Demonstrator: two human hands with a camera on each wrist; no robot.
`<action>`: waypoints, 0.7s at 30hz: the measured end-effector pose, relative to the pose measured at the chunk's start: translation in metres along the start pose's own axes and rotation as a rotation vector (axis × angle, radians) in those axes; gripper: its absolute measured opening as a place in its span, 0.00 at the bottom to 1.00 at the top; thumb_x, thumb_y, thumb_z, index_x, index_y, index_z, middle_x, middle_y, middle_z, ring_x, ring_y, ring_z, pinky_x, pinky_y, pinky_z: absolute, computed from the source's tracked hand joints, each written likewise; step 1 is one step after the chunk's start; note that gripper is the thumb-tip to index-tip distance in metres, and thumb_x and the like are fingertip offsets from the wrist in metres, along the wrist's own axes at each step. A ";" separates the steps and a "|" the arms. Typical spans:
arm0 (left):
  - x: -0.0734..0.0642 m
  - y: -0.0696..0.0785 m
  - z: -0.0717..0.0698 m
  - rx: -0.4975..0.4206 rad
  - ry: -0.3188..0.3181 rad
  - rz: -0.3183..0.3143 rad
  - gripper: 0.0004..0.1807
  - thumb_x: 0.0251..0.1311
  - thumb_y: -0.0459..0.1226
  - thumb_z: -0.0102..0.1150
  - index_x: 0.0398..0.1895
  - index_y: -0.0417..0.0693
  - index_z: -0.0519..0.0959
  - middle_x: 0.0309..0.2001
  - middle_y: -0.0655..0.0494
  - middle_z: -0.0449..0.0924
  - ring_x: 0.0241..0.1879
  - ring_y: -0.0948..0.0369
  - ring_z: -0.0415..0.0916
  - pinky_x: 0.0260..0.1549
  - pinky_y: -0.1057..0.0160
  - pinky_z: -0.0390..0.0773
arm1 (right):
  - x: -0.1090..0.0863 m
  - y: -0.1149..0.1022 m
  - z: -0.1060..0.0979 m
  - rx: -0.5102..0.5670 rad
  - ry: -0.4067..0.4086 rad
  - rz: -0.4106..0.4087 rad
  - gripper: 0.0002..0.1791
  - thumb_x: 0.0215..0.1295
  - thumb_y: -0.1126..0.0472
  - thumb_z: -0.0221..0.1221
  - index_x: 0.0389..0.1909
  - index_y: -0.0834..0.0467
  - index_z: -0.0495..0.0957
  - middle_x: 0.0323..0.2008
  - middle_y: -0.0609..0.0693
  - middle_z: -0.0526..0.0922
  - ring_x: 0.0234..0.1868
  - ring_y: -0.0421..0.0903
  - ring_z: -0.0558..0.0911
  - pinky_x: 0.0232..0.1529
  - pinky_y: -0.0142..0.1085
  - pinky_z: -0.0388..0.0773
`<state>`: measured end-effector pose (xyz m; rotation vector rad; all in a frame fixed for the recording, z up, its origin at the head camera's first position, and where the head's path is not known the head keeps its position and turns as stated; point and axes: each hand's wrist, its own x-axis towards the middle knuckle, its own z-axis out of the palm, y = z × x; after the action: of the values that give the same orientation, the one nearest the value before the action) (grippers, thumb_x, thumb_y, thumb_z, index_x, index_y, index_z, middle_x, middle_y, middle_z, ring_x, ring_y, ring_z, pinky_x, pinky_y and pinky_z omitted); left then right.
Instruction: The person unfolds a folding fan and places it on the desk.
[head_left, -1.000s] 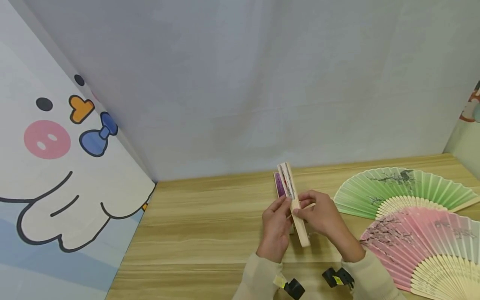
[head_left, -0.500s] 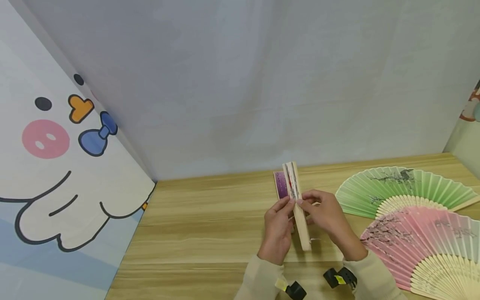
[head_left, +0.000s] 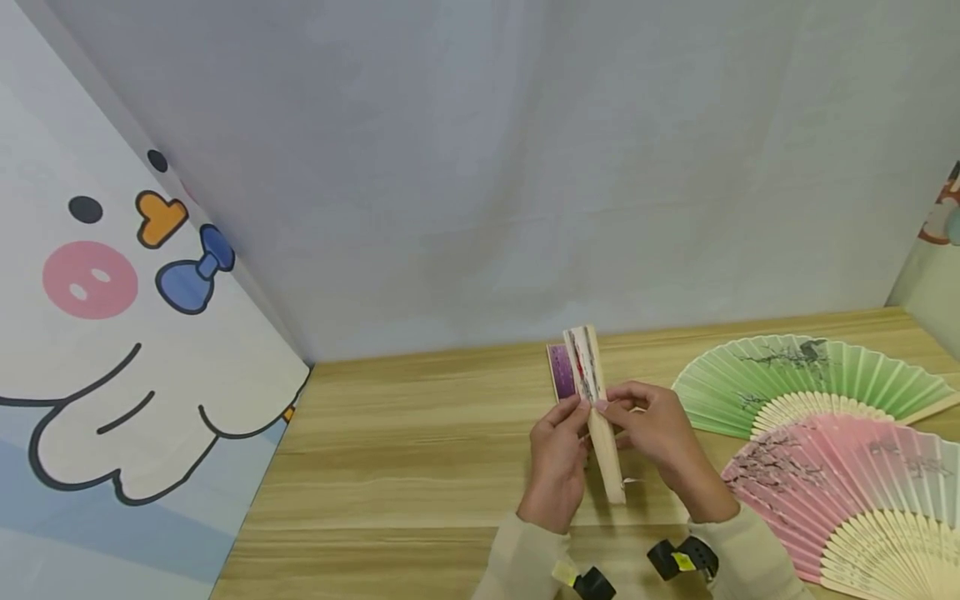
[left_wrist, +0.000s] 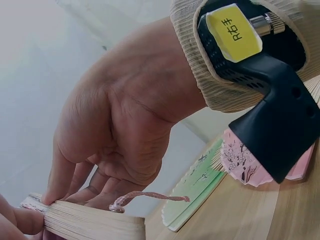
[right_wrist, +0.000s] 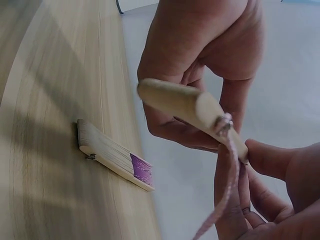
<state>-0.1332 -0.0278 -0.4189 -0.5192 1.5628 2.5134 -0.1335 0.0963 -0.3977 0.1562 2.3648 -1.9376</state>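
Note:
Both hands hold a folded fan (head_left: 607,458) above the table, its pale wooden ribs pressed together and a printed strip of cloth showing toward the far end. My left hand (head_left: 557,467) pinches it from the left side. From the right, my right hand (head_left: 660,429) pinches it with thumb and fingers. A pink cord (right_wrist: 231,175) hangs from the fan's near end in the right wrist view. Behind it, on the table, lies a second folded fan (right_wrist: 117,157) with purple cloth, partly hidden by the held fan in the head view.
On the right of the wooden table (head_left: 390,467), a green fan (head_left: 847,371) lies spread, and a pink fan (head_left: 810,483) lies spread in front, overlapping it. A pale cloth wall (head_left: 525,167) stands at the back, with a cartoon-printed panel (head_left: 247,367) at the left.
The held fan has shifted slightly right and turned, showing more of its printed cloth and of the purple fan behind. Both thumbs have come together on its upper face.

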 end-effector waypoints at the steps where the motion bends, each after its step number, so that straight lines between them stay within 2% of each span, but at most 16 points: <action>1: 0.000 0.000 0.000 -0.002 0.002 0.001 0.18 0.75 0.34 0.61 0.63 0.33 0.79 0.51 0.46 0.84 0.41 0.62 0.79 0.37 0.68 0.74 | 0.000 0.000 0.000 0.007 0.001 0.004 0.17 0.74 0.65 0.64 0.55 0.75 0.80 0.36 0.51 0.79 0.28 0.41 0.81 0.29 0.35 0.87; 12: 0.000 -0.001 0.001 -0.013 0.015 0.007 0.19 0.76 0.34 0.59 0.64 0.33 0.79 0.49 0.47 0.83 0.42 0.61 0.78 0.38 0.68 0.75 | 0.000 0.003 -0.003 0.034 0.033 0.052 0.17 0.74 0.65 0.63 0.56 0.74 0.80 0.34 0.50 0.82 0.30 0.40 0.82 0.30 0.34 0.87; 21: 0.001 -0.002 0.001 -0.041 0.037 0.029 0.18 0.76 0.33 0.59 0.63 0.31 0.79 0.48 0.47 0.83 0.41 0.61 0.78 0.37 0.68 0.75 | 0.002 0.005 -0.005 0.071 0.040 0.056 0.17 0.75 0.66 0.63 0.56 0.75 0.79 0.33 0.47 0.83 0.29 0.39 0.82 0.29 0.33 0.86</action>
<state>-0.1333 -0.0258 -0.4206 -0.5548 1.5455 2.5763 -0.1344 0.1020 -0.4020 0.2655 2.2902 -2.0120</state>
